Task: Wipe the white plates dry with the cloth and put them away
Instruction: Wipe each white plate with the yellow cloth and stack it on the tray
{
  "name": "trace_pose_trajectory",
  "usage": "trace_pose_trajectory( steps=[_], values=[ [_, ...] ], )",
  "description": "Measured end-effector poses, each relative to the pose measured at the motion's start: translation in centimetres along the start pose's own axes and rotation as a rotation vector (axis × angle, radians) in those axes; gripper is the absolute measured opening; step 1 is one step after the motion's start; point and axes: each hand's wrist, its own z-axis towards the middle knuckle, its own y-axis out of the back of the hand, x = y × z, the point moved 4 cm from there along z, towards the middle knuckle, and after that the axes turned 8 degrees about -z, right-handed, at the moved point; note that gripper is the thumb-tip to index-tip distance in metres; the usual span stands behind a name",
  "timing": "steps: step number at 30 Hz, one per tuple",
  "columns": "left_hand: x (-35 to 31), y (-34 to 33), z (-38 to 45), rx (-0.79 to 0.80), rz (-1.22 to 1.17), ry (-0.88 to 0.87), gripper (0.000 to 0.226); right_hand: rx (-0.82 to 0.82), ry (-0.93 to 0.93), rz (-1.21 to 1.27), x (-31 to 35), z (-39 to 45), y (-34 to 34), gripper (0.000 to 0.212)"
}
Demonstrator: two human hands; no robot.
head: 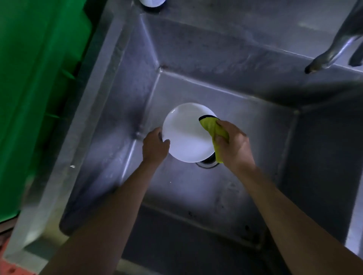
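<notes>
A round white plate (185,133) is held above the bottom of a deep steel sink (225,58). My left hand (155,146) grips its left rim, thumb on the upper face. My right hand (233,146) grips a yellow cloth with a dark edge (211,126) and presses it against the plate's right rim. The cloth folds over that rim and hangs down behind my palm.
The sink drain (208,163) shows partly under the plate. A metal faucet spout (330,53) reaches in from the upper right. A green bin (35,88) stands left of the sink. Another white dish (152,2) sits at the sink's far rim.
</notes>
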Motion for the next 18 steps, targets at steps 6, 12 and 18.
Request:
trace_pose_trajectory(
  steps=[6,12,18],
  values=[
    [1.2,-1.0,1.0,-0.125,-0.146,0.068,0.039,-0.009,0.012,0.101,-0.4,0.3,-0.8,0.039],
    [2.6,-1.7,1.1,-0.195,-0.188,0.165,0.032,0.041,-0.037,0.07,-1.6,0.9,-1.8,0.037],
    [3.2,-2.1,0.8,-0.149,-0.369,0.334,0.025,0.038,-0.017,0.085,-1.8,-0.1,-1.5,0.046]
  ],
)
